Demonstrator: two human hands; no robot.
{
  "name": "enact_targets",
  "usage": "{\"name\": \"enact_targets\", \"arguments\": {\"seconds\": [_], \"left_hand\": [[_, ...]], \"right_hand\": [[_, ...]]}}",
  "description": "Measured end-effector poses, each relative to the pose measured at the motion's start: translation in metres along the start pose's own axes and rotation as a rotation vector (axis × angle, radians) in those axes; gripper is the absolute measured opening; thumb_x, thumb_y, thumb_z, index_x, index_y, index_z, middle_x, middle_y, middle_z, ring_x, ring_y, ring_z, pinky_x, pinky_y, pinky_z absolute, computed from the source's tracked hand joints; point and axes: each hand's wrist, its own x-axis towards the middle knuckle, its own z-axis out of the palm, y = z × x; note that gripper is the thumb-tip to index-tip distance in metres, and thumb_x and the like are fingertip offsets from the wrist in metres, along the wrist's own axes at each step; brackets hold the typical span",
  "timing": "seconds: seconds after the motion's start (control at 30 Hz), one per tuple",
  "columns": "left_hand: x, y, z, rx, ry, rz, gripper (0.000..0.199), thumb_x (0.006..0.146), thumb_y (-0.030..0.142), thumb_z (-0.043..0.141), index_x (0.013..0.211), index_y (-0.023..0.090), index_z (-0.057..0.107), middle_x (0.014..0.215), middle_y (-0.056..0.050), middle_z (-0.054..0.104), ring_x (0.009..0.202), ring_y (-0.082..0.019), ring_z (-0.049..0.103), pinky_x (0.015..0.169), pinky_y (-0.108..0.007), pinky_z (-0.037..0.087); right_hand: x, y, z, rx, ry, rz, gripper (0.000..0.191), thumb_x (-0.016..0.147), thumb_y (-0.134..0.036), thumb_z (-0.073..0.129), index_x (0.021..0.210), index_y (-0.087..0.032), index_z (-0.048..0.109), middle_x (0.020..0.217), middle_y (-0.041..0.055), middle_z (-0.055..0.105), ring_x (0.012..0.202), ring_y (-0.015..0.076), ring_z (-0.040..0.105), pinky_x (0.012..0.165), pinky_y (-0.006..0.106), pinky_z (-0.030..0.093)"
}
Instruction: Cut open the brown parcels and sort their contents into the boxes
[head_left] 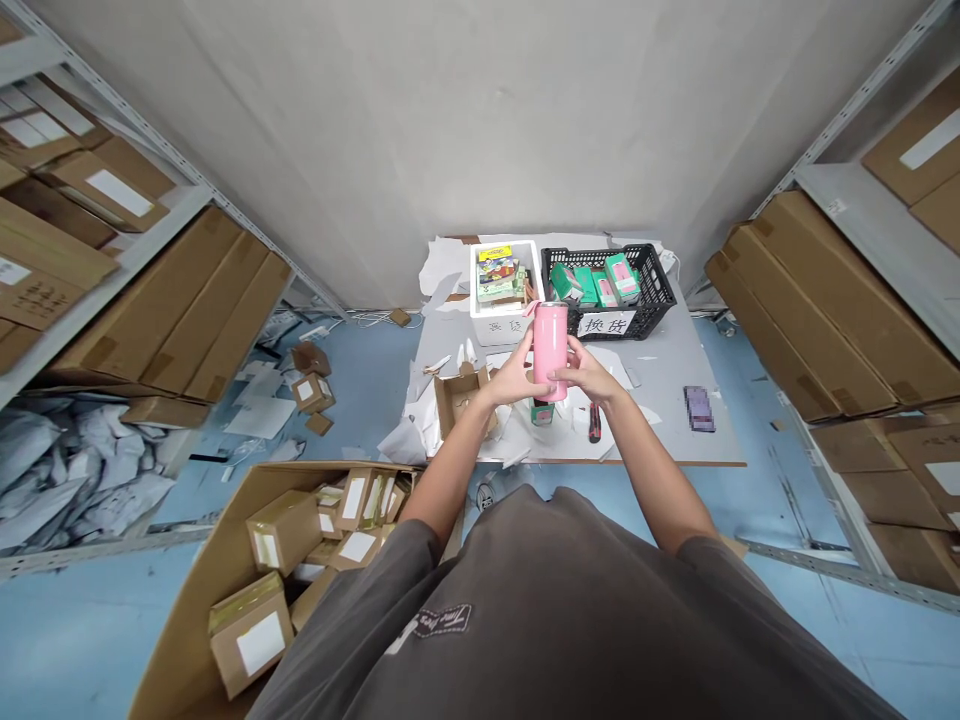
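Between my two hands a pink tumbler (pixel 551 348) is held upright above the table's front part. My left hand (pixel 516 374) wraps its left side, and my right hand (pixel 587 372) grips the right side with its fingers across the front. Just below the tumbler a small green box (pixel 541 413) shows, partly hidden. To its right lies a red and black tool (pixel 595 422), perhaps a cutter. An opened cardboard box (pixel 450 402) stands left of my hands among torn white paper.
Behind my hands stand a white bin (pixel 491 328) of small packs and a black crate (pixel 651 320) with several green boxes. A phone (pixel 699 409) lies on the table (pixel 667 372) at right. A large carton (pixel 187 610) of parcels is at lower left. Shelves flank both sides.
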Motion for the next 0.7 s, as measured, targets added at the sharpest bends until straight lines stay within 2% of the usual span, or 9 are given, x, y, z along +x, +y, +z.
{"name": "enact_targets", "arguments": {"seconds": [0.1, 0.2, 0.33, 0.43, 0.6, 0.7], "left_hand": [[0.004, 0.003, -0.001, -0.011, 0.076, -0.047, 0.121, 0.077, 0.054, 0.091, 0.176, 0.029, 0.025, 0.158, -0.019, 0.054, 0.132, -0.035, 0.065, 0.105, -0.051, 0.060], [0.010, 0.004, -0.003, 0.001, 0.169, -0.056, 0.124, 0.075, 0.050, 0.093, 0.175, 0.029, 0.023, 0.154, -0.019, 0.056, 0.127, -0.034, 0.066, 0.100, -0.049, 0.063], [0.016, 0.004, -0.008, -0.008, 0.139, -0.021, 0.124, 0.073, 0.049, 0.095, 0.174, 0.031, 0.025, 0.155, -0.017, 0.055, 0.131, -0.034, 0.065, 0.103, -0.050, 0.062], [0.016, 0.004, -0.009, -0.019, 0.134, 0.007, 0.118, 0.074, 0.051, 0.094, 0.172, 0.030, 0.031, 0.155, -0.016, 0.057, 0.135, -0.035, 0.064, 0.106, -0.051, 0.061], [0.012, 0.004, -0.004, 0.010, 0.217, -0.041, 0.134, 0.068, 0.046, 0.099, 0.176, 0.032, 0.020, 0.154, -0.017, 0.057, 0.130, -0.034, 0.065, 0.102, -0.050, 0.062], [0.010, 0.001, -0.005, -0.036, 0.195, -0.043, 0.135, 0.066, 0.045, 0.101, 0.175, 0.034, 0.021, 0.152, -0.017, 0.059, 0.127, -0.033, 0.067, 0.102, -0.050, 0.061]], "right_hand": [[0.001, 0.007, 0.006, -0.065, 0.088, -0.065, 0.109, 0.066, -0.047, 0.098, 0.158, -0.036, 0.042, 0.141, 0.0102, 0.070, 0.117, 0.0323, 0.074, 0.096, 0.052, 0.066], [0.000, 0.009, 0.009, -0.119, 0.092, -0.096, 0.115, 0.065, -0.048, 0.099, 0.161, -0.038, 0.038, 0.142, 0.0108, 0.066, 0.114, 0.0316, 0.074, 0.096, 0.054, 0.066], [-0.004, 0.003, 0.002, -0.100, -0.009, -0.116, 0.123, 0.062, -0.048, 0.103, 0.165, -0.039, 0.035, 0.141, 0.0107, 0.066, 0.123, 0.0328, 0.070, 0.104, 0.054, 0.062], [-0.006, 0.002, -0.001, -0.083, -0.049, -0.109, 0.122, 0.062, -0.048, 0.102, 0.165, -0.040, 0.036, 0.140, 0.0096, 0.067, 0.122, 0.0327, 0.070, 0.102, 0.053, 0.063], [-0.008, 0.006, 0.011, -0.144, 0.094, -0.128, 0.119, 0.067, -0.044, 0.098, 0.167, -0.041, 0.034, 0.143, 0.0097, 0.063, 0.117, 0.0313, 0.070, 0.097, 0.052, 0.064], [-0.009, 0.008, 0.015, -0.138, 0.097, -0.120, 0.124, 0.066, -0.046, 0.099, 0.169, -0.041, 0.029, 0.144, 0.0108, 0.062, 0.121, 0.0327, 0.069, 0.099, 0.053, 0.064]]}}
